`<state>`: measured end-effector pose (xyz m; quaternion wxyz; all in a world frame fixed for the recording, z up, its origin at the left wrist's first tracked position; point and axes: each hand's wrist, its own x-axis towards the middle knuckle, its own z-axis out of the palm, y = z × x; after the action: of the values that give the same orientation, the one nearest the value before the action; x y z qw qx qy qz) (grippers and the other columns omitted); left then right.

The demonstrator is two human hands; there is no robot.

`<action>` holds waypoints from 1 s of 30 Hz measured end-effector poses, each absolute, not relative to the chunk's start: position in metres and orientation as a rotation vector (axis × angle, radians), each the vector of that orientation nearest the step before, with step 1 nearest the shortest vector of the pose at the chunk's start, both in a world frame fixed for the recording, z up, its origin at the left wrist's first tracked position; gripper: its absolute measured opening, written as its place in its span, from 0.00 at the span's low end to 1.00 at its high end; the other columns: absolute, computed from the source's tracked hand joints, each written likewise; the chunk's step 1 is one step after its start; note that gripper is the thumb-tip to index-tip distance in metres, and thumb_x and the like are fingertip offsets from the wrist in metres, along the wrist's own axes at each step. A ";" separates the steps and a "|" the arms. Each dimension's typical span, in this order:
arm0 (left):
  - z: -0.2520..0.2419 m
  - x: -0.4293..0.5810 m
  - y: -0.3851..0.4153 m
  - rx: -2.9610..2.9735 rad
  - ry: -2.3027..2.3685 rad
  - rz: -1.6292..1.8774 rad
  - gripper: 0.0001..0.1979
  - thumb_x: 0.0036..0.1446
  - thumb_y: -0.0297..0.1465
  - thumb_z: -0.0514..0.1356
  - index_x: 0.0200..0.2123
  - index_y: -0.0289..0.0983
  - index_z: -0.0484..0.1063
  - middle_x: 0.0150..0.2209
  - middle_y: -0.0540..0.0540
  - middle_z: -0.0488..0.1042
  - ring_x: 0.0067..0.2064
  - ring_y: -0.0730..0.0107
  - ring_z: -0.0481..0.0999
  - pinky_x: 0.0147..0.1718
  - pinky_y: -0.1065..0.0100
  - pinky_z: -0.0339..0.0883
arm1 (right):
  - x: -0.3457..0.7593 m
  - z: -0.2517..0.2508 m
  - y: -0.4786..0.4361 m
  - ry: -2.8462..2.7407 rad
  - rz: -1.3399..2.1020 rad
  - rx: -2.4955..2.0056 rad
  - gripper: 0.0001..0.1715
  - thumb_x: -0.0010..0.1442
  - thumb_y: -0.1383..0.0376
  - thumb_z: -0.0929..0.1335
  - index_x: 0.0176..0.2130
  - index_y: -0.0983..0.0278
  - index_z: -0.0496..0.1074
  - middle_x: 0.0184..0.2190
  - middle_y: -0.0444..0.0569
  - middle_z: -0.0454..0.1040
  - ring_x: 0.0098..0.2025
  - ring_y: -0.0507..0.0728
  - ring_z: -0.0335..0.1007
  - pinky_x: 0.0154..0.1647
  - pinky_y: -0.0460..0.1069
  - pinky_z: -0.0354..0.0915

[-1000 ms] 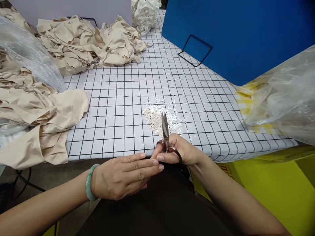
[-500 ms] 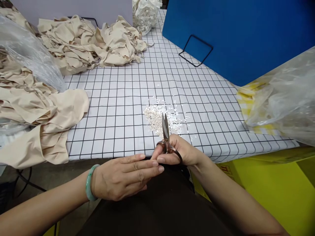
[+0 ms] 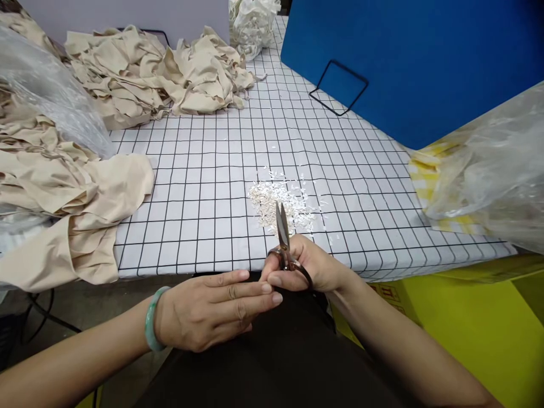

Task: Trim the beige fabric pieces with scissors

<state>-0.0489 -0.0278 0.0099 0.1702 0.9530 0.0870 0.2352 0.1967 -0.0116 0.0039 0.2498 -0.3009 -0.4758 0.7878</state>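
Observation:
My right hand (image 3: 308, 263) is closed around the handles of a pair of scissors (image 3: 283, 238). The blades point away from me and stand slightly apart. Beside it, my left hand (image 3: 216, 309) is stretched out with straight fingers, palm down or inward, its fingertips close to the right hand's fingers. I cannot tell whether the two hands touch. Nothing shows in the left hand, though its palm is hidden. A green bangle (image 3: 152, 318) circles the left wrist. Just beyond the scissor tips lies a scatter of tiny white and beige snippets (image 3: 266, 199).
Crumpled beige fabric pieces (image 3: 127, 73) lie at the back left, and more beige cloth (image 3: 97, 187) hangs over the near left edge of the checked tablecloth (image 3: 199, 170). A blue board (image 3: 382, 62) stands at the back right. Clear plastic (image 3: 497, 175) covers the right side, above a yellow box (image 3: 467, 328).
The scissors and right hand have shifted slightly left and towards me, and the blades are a little closer together. My left hand has moved only slightly, to the left and down.

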 end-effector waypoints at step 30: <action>0.009 -0.045 -0.025 2.830 0.258 0.754 0.13 0.65 0.27 0.59 0.52 0.31 0.75 0.58 0.48 0.76 0.65 0.70 0.69 0.72 0.66 0.45 | 0.189 0.001 -0.013 -1.239 2.057 -0.888 0.12 0.54 0.61 0.75 0.29 0.68 0.79 0.22 0.44 0.74 0.24 0.48 0.65 0.25 0.43 0.62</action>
<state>-0.0451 -0.0254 0.0090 0.1007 0.9577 0.0873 0.2550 0.1895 -0.0126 0.0011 0.2867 -0.3323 -0.4636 0.7697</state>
